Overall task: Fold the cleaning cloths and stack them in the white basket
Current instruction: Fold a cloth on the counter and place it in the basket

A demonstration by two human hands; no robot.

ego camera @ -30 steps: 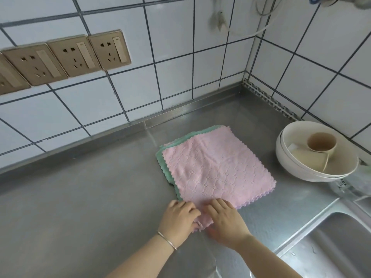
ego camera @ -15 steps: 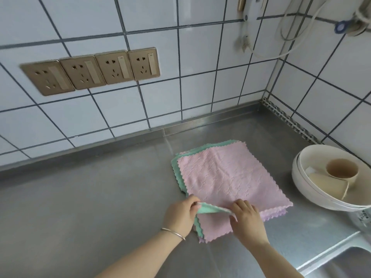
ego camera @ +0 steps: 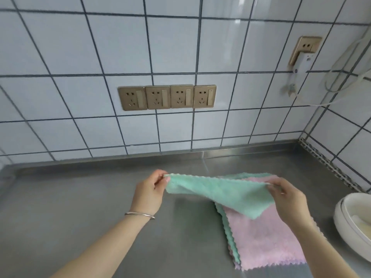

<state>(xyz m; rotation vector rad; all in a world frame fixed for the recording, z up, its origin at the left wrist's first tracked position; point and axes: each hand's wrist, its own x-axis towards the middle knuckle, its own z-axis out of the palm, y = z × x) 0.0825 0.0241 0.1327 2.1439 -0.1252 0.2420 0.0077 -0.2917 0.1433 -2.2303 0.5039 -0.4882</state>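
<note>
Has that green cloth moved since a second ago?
Yes. The green cloth was lying in the cloth stack on the steel counter; now both hands hold it lifted above the stack.

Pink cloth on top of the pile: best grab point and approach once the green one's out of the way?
Probably the near corner of the pink cloth, the one toward the person, pinched from the front edge of the steel counter. It lies flat, its scalloped near edge is exposed, and its far part sits under the lifted green cloth held by the left hand and right hand.

white bowl (ego camera: 341, 221) cut by right edge, lower cloths (ego camera: 230, 227) mostly covered
</note>
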